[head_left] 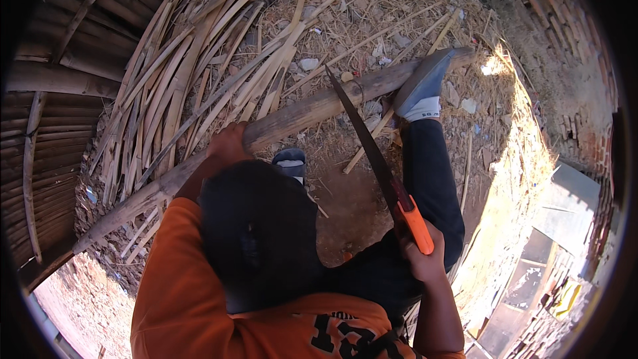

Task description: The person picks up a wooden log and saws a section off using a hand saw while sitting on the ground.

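Observation:
My left hand [228, 143] grips a long wooden pole [299, 117], its fingers curled over the top. The pole lies slantwise from lower left to upper right. In my right hand [425, 256] is a handsaw with an orange handle [417, 226] and a long, dark, tapering blade [364, 134]. The blade's tip half passes over the pole, pointing up and left; I cannot tell whether it touches the wood. My right foot, in a blue-grey shoe [425, 80], rests on the pole's far right part. A dark rounded shape hides part of my left arm.
Several split bamboo strips [176, 86] lie heaped beyond the pole at left. Straw, stones and litter cover the ground [379, 33]. Another shoe [290, 159] shows beside the pole. A slatted bamboo wall [56, 153] stands at left, a brick wall [565, 33] at right.

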